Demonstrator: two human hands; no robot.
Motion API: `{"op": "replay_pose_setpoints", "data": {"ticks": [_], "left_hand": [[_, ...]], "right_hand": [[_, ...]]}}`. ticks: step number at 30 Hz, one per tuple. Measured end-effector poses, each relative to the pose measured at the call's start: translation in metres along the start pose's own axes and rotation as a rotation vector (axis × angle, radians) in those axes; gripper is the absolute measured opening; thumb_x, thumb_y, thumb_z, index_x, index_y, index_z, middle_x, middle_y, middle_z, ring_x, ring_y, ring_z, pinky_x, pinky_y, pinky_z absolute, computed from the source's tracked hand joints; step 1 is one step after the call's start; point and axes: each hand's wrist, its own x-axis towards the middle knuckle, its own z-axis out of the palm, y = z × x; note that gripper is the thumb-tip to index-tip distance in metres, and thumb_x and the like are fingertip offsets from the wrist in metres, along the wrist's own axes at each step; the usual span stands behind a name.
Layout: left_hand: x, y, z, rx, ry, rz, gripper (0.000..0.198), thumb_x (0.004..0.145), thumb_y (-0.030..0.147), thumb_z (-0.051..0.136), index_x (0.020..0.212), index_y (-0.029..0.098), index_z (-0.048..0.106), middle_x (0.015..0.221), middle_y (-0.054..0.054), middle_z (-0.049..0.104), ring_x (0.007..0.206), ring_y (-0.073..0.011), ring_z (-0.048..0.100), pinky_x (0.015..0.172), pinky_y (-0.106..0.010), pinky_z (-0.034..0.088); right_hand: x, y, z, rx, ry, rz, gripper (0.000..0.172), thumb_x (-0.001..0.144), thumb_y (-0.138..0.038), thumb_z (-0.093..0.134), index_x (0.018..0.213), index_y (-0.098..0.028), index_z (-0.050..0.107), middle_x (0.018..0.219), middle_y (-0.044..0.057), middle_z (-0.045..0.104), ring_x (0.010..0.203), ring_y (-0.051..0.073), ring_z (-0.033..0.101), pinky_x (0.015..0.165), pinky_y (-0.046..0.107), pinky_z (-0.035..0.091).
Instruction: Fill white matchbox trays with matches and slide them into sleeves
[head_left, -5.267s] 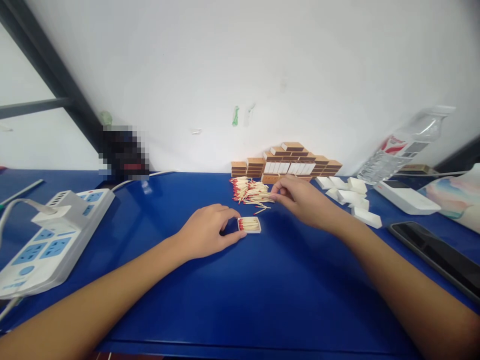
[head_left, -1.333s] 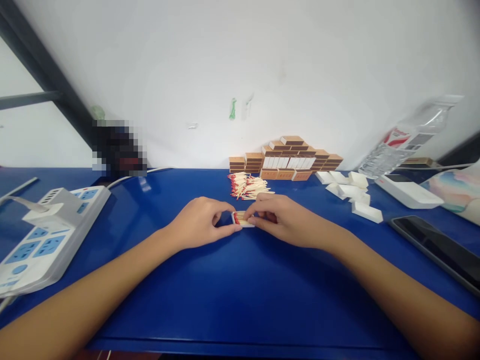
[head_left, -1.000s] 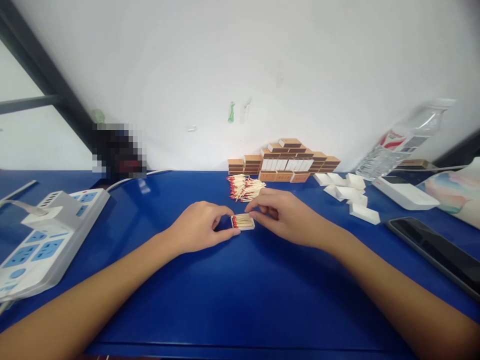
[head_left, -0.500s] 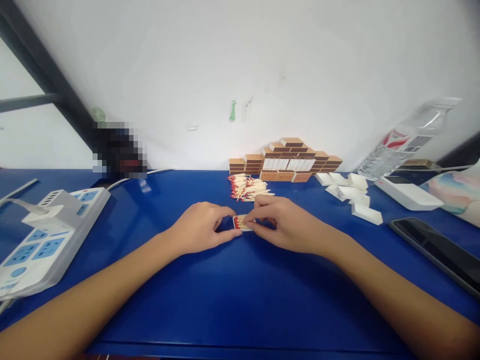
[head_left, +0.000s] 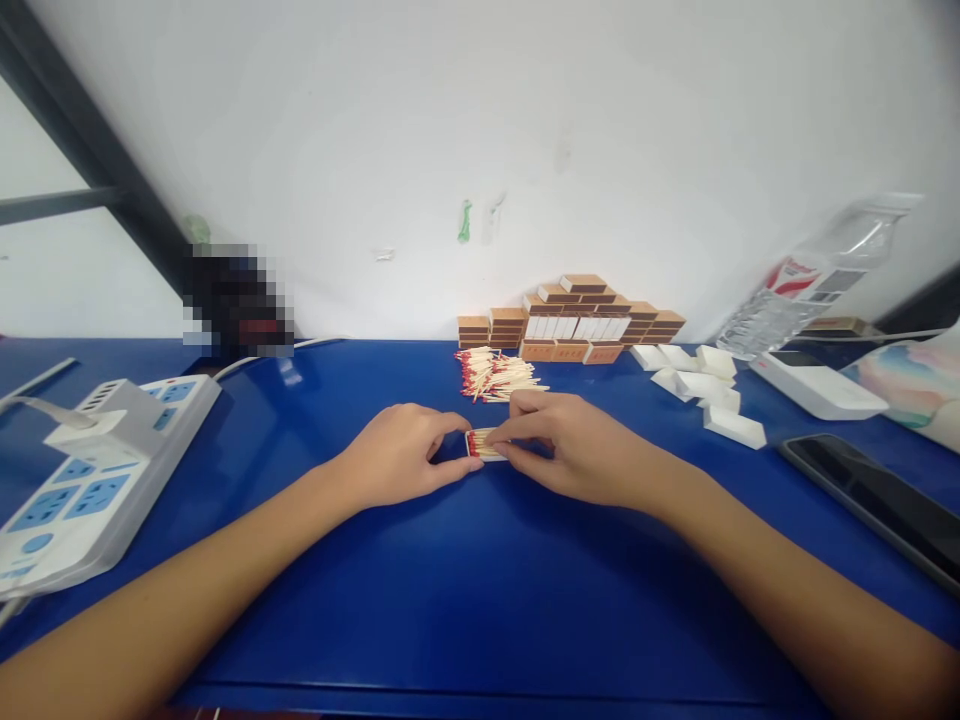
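A small white matchbox tray (head_left: 487, 456) lies on the blue table, filled with red-headed matches. My left hand (head_left: 409, 455) grips its left end between thumb and index finger. At the tray's right end, my right hand (head_left: 559, 445) has thumb and index finger on the tray and its matches, the other fingers curled. Just behind the tray is a loose pile of matches (head_left: 499, 376). Stacked matchboxes (head_left: 574, 315) stand against the wall. Several white trays (head_left: 697, 385) lie in a heap to the right of the stack.
A power strip (head_left: 97, 500) with a plugged-in adapter sits at the left. On the right are a phone (head_left: 877, 495), a white device (head_left: 817, 387), a clear bottle (head_left: 817, 275) and a pastel-patterned item (head_left: 911, 385). A cable runs along the wall.
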Motion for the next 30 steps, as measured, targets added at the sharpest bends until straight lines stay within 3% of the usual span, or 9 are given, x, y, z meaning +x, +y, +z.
{"op": "replay_pose_setpoints", "data": {"ticks": [4,8,16,21,23,25,28,30], "left_hand": [[0.0,0.0,0.0,0.004,0.0,0.005,0.037,0.094,0.053,0.064,0.112,0.022,0.074,0.065,0.003,0.062,0.057,-0.0122,0.054,0.057,-0.026,0.032],[-0.001,0.0,0.0,-0.002,0.001,0.014,0.038,0.094,0.053,0.064,0.115,0.022,0.074,0.066,0.003,0.062,0.058,-0.0121,0.055,0.057,-0.026,0.033],[0.0,-0.001,0.0,-0.002,-0.004,-0.002,0.037,0.094,0.053,0.064,0.115,0.023,0.074,0.065,0.003,0.061,0.057,-0.012,0.054,0.058,-0.026,0.033],[0.0,-0.002,-0.002,-0.06,0.075,-0.023,0.034,0.093,0.051,0.065,0.111,0.023,0.073,0.059,0.006,0.054,0.054,-0.0102,0.05,0.057,-0.025,0.032],[0.0,-0.003,-0.002,-0.08,0.135,-0.04,0.035,0.093,0.051,0.064,0.112,0.022,0.073,0.057,0.007,0.05,0.052,-0.0096,0.048,0.056,-0.025,0.032],[0.0,-0.002,-0.001,-0.082,0.131,-0.04,0.034,0.093,0.05,0.065,0.111,0.022,0.073,0.057,0.007,0.049,0.051,-0.0096,0.048,0.055,-0.025,0.031],[0.0,0.0,0.001,-0.073,0.068,-0.036,0.031,0.092,0.049,0.066,0.108,0.023,0.074,0.057,0.006,0.052,0.053,-0.0102,0.05,0.054,-0.025,0.03],[0.001,0.002,0.002,-0.072,0.07,-0.048,0.031,0.092,0.049,0.065,0.109,0.024,0.074,0.058,0.006,0.052,0.053,-0.0103,0.05,0.055,-0.025,0.03]], "right_hand": [[0.0,0.002,0.0,-0.01,0.011,0.013,0.022,0.099,-0.024,0.059,0.102,-0.024,0.082,0.079,0.003,0.059,0.069,0.015,0.054,0.065,0.03,0.037],[0.0,0.004,0.001,0.006,0.054,0.023,0.024,0.099,-0.025,0.059,0.112,-0.025,0.08,0.086,0.005,0.064,0.075,0.016,0.058,0.068,0.03,0.041],[-0.001,0.005,0.003,-0.026,0.058,0.023,0.025,0.101,-0.027,0.057,0.11,-0.024,0.08,0.085,0.005,0.062,0.074,0.016,0.058,0.067,0.03,0.04],[0.001,0.022,-0.019,-0.101,0.193,0.06,0.026,0.102,-0.032,0.055,0.096,-0.02,0.077,0.082,0.006,0.065,0.075,0.019,0.058,0.067,0.031,0.04],[-0.003,0.042,-0.035,-0.187,0.341,0.202,0.026,0.099,-0.036,0.058,0.086,-0.02,0.075,0.078,0.006,0.066,0.073,0.02,0.058,0.067,0.033,0.038],[-0.012,0.068,-0.053,-0.242,0.554,0.461,0.024,0.094,-0.036,0.063,0.079,-0.02,0.072,0.073,0.006,0.066,0.071,0.021,0.058,0.068,0.034,0.037],[-0.031,0.107,-0.074,-0.043,0.821,0.817,0.023,0.089,-0.036,0.07,0.075,-0.017,0.07,0.066,0.007,0.061,0.068,0.02,0.055,0.066,0.036,0.035],[-0.039,0.128,-0.081,0.065,0.908,0.924,0.026,0.093,-0.039,0.064,0.082,-0.016,0.069,0.063,0.006,0.056,0.059,0.018,0.051,0.06,0.037,0.035]]}}
